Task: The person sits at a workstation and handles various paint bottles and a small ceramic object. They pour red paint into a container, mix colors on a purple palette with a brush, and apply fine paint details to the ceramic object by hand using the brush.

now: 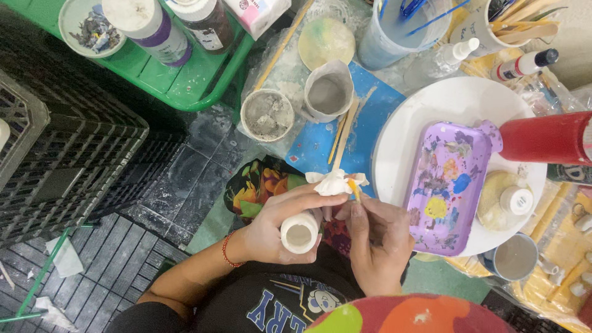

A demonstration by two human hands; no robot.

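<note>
Centrally, low in the frame, the left hand (277, 223) has its fingers wrapped tight around a small white ceramic figure with a hollow round base (300, 232), whose ruffled top points up-frame. Just to its right, the right hand (377, 237) pinches a thin wooden-handled brush (354, 189) against that top. Further right sits a purple plastic paint palette (447, 185) on a round white plate (401, 132). Upper centre holds a grey paste cup (267, 115).

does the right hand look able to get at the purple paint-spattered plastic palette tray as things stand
Probably yes. The purple paint-spattered plastic palette tray lies just beside the right hand with nothing between them, though that hand holds a thin brush against the white ceramic piece gripped by the left hand.
</note>
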